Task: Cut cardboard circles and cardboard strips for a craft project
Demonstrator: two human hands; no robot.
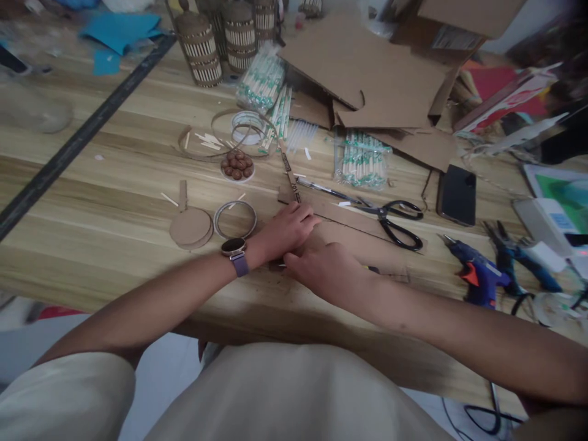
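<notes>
At the middle of the frame, both hands meet over a flat cardboard piece (353,236) on the desk (110,263). The left hand (290,228) lies with bent fingers at the lower end of a narrow marked strip (289,174); whether they grip it, I cannot tell. The right hand (331,269) has curled fingers (what they hold, if anything, is hidden). Black-handled scissors (383,214) lie just right of centre, partly on the cardboard.
</notes>
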